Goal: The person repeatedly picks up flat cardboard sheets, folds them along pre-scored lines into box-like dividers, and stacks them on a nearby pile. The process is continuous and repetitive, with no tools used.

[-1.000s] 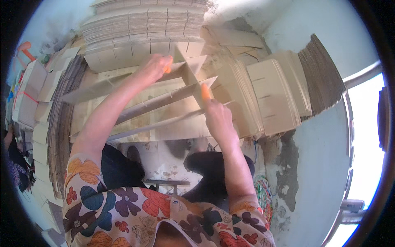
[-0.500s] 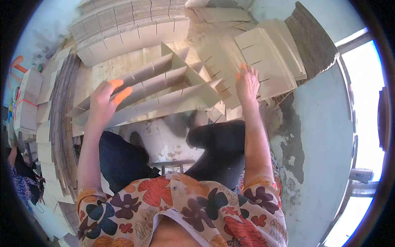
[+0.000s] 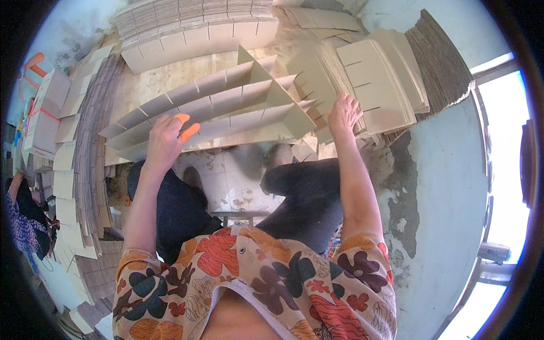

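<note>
In front of me stands a partly joined cardboard divider (image 3: 232,105): three long slotted strips running side by side, with a short cross strip (image 3: 280,93) set across them near their right end. My left hand (image 3: 167,139), with orange covers on thumb and forefinger, is over the nearest strips; those two fingers are apart with nothing visible between them. My right hand (image 3: 344,117) is at the edge of a leaning stack of slotted cardboard pieces (image 3: 323,71), fingers curled down. What its fingertips grip is hidden. Beside it lies another stack of slotted sheets (image 3: 377,85).
Tall rows of slotted cardboard (image 3: 198,37) stand at the back on a wooden board (image 3: 170,82). More cardboard piles (image 3: 96,141) line the left side, near a white box (image 3: 48,113). A dark-edged stack (image 3: 439,62) leans on the right wall. A person's patterned sleeve (image 3: 25,226) shows far left.
My left hand has shifted right along the strips. My right hand stays at the stack, fingers curled further in. The whole scene has moved slightly right and up in view.
</note>
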Demonstrator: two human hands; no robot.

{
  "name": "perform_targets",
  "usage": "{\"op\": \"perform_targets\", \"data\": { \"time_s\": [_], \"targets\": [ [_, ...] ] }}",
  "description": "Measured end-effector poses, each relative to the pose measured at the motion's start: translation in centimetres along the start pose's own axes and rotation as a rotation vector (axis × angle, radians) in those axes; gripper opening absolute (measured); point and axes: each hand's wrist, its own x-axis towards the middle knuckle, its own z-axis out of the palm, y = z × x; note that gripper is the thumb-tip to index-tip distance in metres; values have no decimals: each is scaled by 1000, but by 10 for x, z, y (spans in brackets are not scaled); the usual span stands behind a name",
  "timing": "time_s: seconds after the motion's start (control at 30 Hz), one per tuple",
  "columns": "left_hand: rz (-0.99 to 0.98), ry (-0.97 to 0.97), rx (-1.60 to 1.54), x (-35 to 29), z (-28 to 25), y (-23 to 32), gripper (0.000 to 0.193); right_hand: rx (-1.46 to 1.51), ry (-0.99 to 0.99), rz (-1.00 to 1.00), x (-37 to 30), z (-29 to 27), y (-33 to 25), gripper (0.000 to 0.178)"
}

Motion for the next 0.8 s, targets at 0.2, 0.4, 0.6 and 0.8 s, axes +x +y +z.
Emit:
{"op": "perform_targets", "data": {
  "time_s": [0.2, 0.4, 0.6, 0.8],
  "targets": [
    [-6, -27, -40, 4, 12, 7, 27, 225, 34, -44, 6, 15, 10, 46],
    [9, 4, -31, 0, 15, 5, 28, 321, 357, -41, 2, -19, 35, 47],
    [9, -32, -26, 0, 22, 2, 27, 706, 364, -52, 2, -146, 22, 31],
    [31, -11, -60, 0, 30, -2, 28, 1276, -5, 1, 21, -73, 8, 24]
  ]
}}
